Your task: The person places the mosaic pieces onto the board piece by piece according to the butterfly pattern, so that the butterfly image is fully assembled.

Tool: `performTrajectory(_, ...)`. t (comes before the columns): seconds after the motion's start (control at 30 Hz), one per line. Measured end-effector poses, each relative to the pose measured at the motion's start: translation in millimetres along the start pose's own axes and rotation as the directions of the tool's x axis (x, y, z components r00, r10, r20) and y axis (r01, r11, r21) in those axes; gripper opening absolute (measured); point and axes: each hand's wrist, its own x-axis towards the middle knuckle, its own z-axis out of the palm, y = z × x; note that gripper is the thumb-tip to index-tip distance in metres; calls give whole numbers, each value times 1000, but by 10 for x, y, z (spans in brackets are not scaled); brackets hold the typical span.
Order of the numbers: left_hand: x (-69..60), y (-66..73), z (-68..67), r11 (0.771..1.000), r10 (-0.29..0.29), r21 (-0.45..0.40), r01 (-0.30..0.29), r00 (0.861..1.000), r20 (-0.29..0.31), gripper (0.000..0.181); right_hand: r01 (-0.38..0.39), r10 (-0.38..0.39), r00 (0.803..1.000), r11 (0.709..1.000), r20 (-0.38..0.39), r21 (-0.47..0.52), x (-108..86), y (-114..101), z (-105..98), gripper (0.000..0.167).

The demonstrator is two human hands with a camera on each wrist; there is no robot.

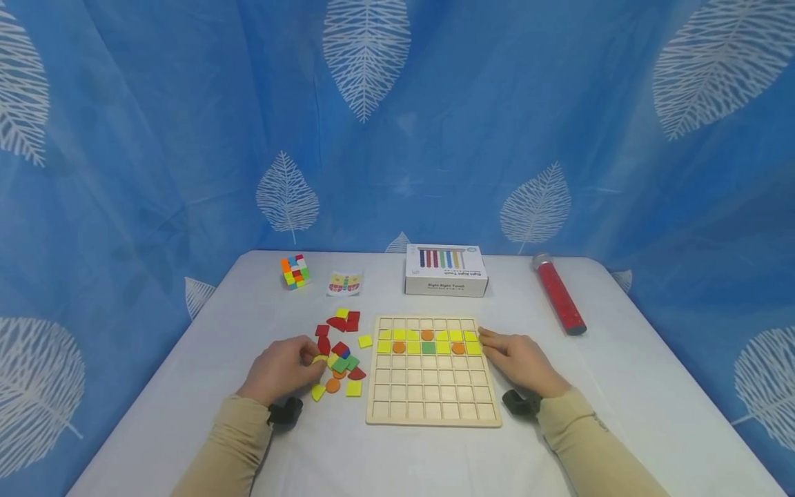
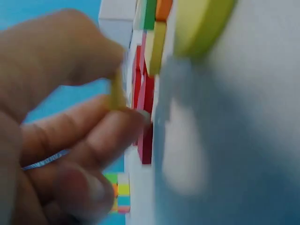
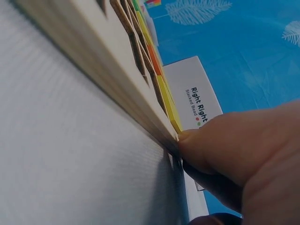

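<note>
My left hand [image 1: 279, 369] pinches a small yellow piece [image 2: 116, 93] between thumb and fingers, at the left side of a loose pile. Red, green, orange and yellow flat pieces make up that pile, among them a green square [image 1: 339, 365] and an orange disc [image 1: 332, 385]. Right of it lies a wooden grid board [image 1: 433, 413]. Two of its upper rows hold yellow pieces, orange discs and a green square [image 1: 428, 348]. With its fingers fairly straight, my right hand [image 1: 518, 359] touches the board's right edge; the thumb rests there in the right wrist view.
Behind the pile stand a colourful puzzle cube [image 1: 295, 271] and a small pattern card [image 1: 344, 284]. A white box [image 1: 446, 270] sits behind the board. Toward the back right lies a red microphone-like stick [image 1: 560, 295]. A blue leaf-patterned curtain [image 1: 404, 138] surrounds the table.
</note>
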Motion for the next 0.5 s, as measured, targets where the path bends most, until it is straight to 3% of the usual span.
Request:
performTrajectory(0.13, -2, 63, 59, 996, 60, -72, -61, 998, -4, 16, 1, -1, 1000, 1000, 3, -6, 2, 2, 1, 45)
performTrajectory(0.3, -22, 203, 140, 982, 179, -44, -183, 981, -69, 13, -7, 7, 1000, 1000, 5, -10, 6, -7, 3, 46)
performTrajectory(0.4, -33, 310, 201, 956, 295, 20, -294, 952, -85, 19, -12, 12, 1000, 1000, 8, -17, 3, -13, 2, 47)
performTrajectory(0.5, -10, 406, 268, 899, 430, 124, -419, 899, -81, 23, -2, 3, 1000, 999, 12, -34, 4, -18, 2, 46)
